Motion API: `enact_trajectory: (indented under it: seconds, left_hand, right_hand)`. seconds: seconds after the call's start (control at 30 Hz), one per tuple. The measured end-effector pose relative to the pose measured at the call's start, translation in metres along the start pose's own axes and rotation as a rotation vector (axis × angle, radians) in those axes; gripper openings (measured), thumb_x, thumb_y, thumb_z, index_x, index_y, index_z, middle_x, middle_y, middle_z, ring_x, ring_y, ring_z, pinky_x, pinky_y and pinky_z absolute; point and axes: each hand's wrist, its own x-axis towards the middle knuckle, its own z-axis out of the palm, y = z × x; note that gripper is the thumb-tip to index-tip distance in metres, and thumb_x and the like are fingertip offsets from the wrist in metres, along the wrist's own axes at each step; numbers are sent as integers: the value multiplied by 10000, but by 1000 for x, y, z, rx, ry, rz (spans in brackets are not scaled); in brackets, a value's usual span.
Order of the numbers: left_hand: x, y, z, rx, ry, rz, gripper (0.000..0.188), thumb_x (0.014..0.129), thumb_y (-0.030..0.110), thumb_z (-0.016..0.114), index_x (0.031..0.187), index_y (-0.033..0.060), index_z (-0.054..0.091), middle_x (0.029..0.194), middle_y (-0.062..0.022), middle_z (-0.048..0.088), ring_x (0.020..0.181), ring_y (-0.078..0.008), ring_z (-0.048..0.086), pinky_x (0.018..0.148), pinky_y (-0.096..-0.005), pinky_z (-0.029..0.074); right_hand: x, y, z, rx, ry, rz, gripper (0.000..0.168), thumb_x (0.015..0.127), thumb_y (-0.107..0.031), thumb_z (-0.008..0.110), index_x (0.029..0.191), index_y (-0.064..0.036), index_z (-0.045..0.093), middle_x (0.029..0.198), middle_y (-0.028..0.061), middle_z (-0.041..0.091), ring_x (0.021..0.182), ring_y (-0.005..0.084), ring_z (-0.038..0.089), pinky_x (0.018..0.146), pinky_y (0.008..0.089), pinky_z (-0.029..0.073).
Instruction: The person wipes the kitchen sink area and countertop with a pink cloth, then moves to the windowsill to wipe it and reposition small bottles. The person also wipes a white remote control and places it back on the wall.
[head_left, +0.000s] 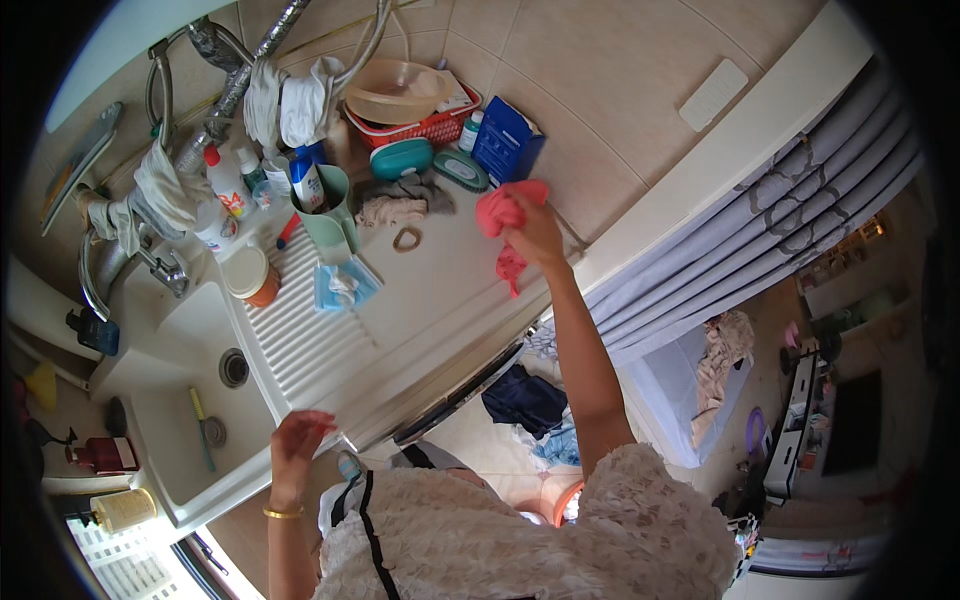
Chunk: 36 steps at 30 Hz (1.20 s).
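Observation:
A bunched pink-red cloth (504, 212) is gripped by my right hand (534, 229), at the right end of the white counter (435, 277); a loose end hangs below the fingers. Over the front edge of the sink (180, 420), beside the ribbed washboard (289, 330), my left hand (298, 446) holds nothing, its fingers slightly bent. A blue face mask (346, 283) with a white crumpled piece on it lies by the green pitcher (330, 217). Grey and beige cloths (405, 199) lie behind a small tan ring (406, 240).
A blue box (506, 141), a brush (460, 170), a teal case (401, 158) and a red basket (420, 131) stand along the wall. An orange tub (253, 276) sits beside the sink, near several bottles. Dark clothing (525, 400) lies on the floor; a grey curtain (720, 217) hangs at right.

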Motion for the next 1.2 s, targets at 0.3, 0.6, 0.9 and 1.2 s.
enact_trajectory:
  seconds: [0.3,0.6,0.9,1.2]
  left_hand:
    - [-59,-26,-39,18,299,-105,143,938,24,595,1076,-14,608,1033,-93,676,895,-166,666,839,-297,533]
    - [-70,-49,-44,9,273,-129,165,945,41,585,1100,-9,614,1027,-87,681,894,-164,670,822,-289,537]
    - [-111,-71,-66,38,274,-76,167,948,61,580,1094,-7,621,1004,-82,689,887,-156,674,802,-279,541]
    - [-190,-87,-87,17,427,-113,134,952,20,569,1070,-20,618,990,-81,684,861,-156,674,793,-281,549]
  right_hand:
    - [9,109,101,-544,-13,-112,564,879,-372,533,1409,-185,491,1450,95,477,1359,275,401,1139,424,295]
    - [-66,108,51,-522,-142,-21,585,866,-365,504,1413,-159,484,1486,103,435,1379,294,381,1159,432,280]
    - [-151,-30,86,-471,104,-99,455,820,-235,569,1208,1,589,1267,209,567,1139,375,536,1007,491,410]
    - [-252,-206,187,-386,-48,-202,380,874,-229,549,1156,23,581,1229,229,570,1072,374,570,909,466,469]
